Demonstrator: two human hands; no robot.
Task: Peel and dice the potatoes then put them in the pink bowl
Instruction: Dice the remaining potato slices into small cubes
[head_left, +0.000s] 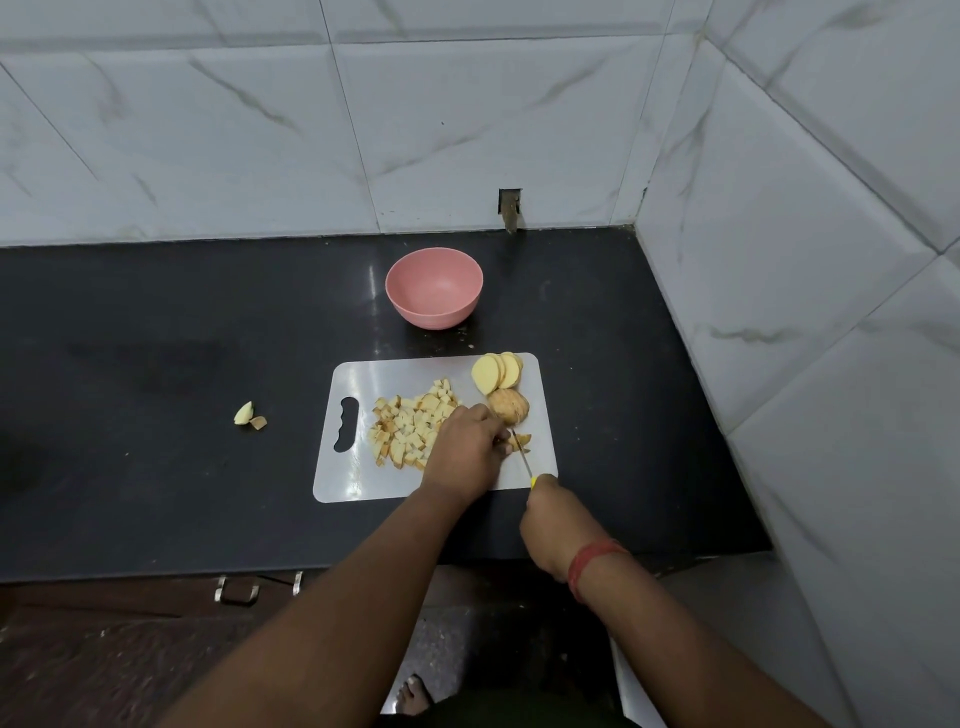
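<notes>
- Your black stone counter (156, 364) carried everything, and the white plastic cutting board (343, 478) lay near its front edge.
- The round pink bowl (434, 295) stood behind the board with nothing in it, so I judged the transfer not yet begun.
- The heap of diced pale potato cubes (405, 426) sat mid-board; that share looked finished.
- A fan of yellow potato slices (496, 371) and a sliced brown-skinned potato chunk (509, 405) waited at the far right.
- Your left hand (467, 452) pressed down on small pieces (521, 441); your right hand (558, 525) gripped the yellow-handled knife (522, 453).
</notes>
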